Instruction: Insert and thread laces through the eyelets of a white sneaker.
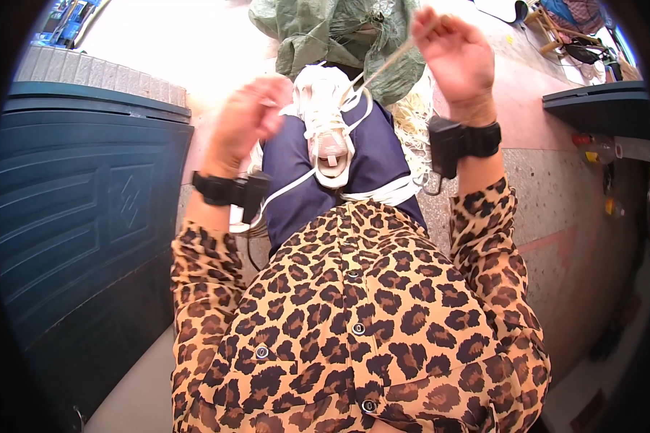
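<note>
A white lace-up shoe (330, 137) lies across my lap with its opening toward me and its toe pointing away. My right hand (456, 61) is raised to the upper right of the shoe, its fingers pinched on a shoelace (390, 61) that stretches taut up from the shoe's eyelets. To the left of the shoe, my left hand (253, 112) is blurred by motion, fingers curled together; something whitish shows at its fingertips, too smeared to name. A loose lace loop hangs at the shoe's right side. More white laces (386, 191) lie over my thighs.
A green woven sack (296, 32) sits just beyond my knees. A heap of pale laces (414, 119) lies beside my right leg. Dark blue panelled furniture (94, 195) stands close on my left, and a dark tabletop edge (599, 97) juts in at right. Bottles (603, 150) are near it.
</note>
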A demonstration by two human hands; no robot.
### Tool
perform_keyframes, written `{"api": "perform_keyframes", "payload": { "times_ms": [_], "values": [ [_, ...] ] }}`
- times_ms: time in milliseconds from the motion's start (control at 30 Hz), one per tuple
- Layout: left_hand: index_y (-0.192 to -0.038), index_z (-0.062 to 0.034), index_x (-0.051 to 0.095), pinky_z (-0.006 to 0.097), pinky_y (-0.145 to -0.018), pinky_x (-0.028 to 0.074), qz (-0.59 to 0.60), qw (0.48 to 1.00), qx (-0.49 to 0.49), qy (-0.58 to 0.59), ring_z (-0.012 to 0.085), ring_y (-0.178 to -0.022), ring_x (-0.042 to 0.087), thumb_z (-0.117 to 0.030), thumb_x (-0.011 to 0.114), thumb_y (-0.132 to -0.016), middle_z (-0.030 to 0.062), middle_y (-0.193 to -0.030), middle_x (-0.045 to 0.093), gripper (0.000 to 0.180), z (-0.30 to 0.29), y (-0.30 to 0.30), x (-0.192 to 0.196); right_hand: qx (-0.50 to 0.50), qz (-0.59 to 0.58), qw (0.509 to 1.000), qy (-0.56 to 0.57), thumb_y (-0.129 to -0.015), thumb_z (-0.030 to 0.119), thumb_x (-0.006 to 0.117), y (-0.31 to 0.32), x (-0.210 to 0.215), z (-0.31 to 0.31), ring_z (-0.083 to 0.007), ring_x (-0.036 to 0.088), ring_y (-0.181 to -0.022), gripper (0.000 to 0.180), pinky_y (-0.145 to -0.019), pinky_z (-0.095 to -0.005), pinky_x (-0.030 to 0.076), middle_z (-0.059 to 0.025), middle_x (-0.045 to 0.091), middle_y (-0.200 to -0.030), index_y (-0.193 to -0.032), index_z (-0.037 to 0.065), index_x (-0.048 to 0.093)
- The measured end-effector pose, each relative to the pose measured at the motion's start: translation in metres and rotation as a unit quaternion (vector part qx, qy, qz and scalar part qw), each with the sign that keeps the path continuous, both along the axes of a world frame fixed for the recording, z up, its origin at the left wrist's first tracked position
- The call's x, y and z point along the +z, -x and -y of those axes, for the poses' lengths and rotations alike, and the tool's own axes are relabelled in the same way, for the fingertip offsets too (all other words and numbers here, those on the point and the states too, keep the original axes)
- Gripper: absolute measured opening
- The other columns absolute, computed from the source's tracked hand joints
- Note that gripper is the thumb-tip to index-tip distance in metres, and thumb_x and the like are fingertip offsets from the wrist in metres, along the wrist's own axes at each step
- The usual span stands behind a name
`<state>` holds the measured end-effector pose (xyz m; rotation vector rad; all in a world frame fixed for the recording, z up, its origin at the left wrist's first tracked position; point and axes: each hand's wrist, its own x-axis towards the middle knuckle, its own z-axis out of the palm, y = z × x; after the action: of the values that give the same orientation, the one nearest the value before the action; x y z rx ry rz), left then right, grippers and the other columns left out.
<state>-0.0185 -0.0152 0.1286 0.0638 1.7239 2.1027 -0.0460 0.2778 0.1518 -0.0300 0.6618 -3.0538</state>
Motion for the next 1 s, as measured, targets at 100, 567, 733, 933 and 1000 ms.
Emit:
{"api": "perform_keyframes", "payload": {
  "times_ms": [100,567,733,933,1000],
  "values": [
    [-0.089,-0.0049,0.057,0.017,-0.039,0.035,0.003,0.994,0.105,-0.028,0.0048,-0.049,0.047,-0.020,0.049,-0.089,-0.0003,-0.073,0.053,0.017,0.027,0.015,0.000,0.049,0.035,0.995,-0.080,-0.088,0.012,0.037,-0.004,-0.062,-0.042,-0.0175,0.044,-0.065,0.015,-0.061,-0.0290,0.039,-0.0055,0.049,-0.070,-0.080,0.004,0.046],
    [-0.090,-0.0021,0.060,0.042,-0.067,0.047,-0.195,0.781,-0.103,0.584,0.0359,-0.079,0.059,-0.027,0.055,-0.079,0.0195,-0.081,0.062,0.028,-0.096,-0.017,-0.101,0.018,-0.100,0.974,-0.202,-0.091,0.013,0.046,0.011,-0.012,-0.001,-0.0104,0.050,-0.073,0.018,-0.066,-0.0217,0.042,-0.0025,0.055,-0.084,-0.104,0.003,0.053],
    [-0.082,-0.0022,0.062,0.041,-0.066,0.046,-0.257,0.714,-0.221,0.612,0.0337,-0.074,0.059,-0.029,0.060,-0.076,0.0165,-0.073,0.061,0.028,-0.097,0.003,-0.109,0.063,-0.091,0.959,-0.259,-0.091,0.011,0.045,0.018,-0.010,0.022,-0.0081,0.052,-0.067,0.018,-0.059,-0.0170,0.042,-0.0011,0.056,-0.080,-0.105,0.002,0.051],
    [-0.090,-0.0038,0.061,0.030,-0.060,0.045,-0.159,0.918,-0.108,0.346,0.0152,-0.062,0.055,-0.014,0.057,-0.080,0.0075,-0.070,0.060,0.014,-0.043,0.002,-0.076,0.003,-0.137,0.763,-0.631,-0.086,0.014,0.054,-0.003,-0.091,-0.007,-0.0064,0.052,-0.075,0.014,-0.069,-0.0222,0.045,0.0010,0.058,-0.080,-0.095,0.008,0.063],
    [-0.105,-0.0064,0.054,0.027,-0.061,0.044,-0.032,0.979,-0.008,0.200,0.0116,-0.064,0.053,-0.011,0.055,-0.083,0.0050,-0.073,0.058,0.023,-0.013,0.003,-0.060,0.053,-0.173,0.683,-0.708,-0.082,0.010,0.056,-0.030,-0.118,0.002,-0.0151,0.058,-0.077,0.009,-0.070,-0.0283,0.047,-0.0060,0.060,-0.079,-0.087,0.004,0.061]
  ]
}}
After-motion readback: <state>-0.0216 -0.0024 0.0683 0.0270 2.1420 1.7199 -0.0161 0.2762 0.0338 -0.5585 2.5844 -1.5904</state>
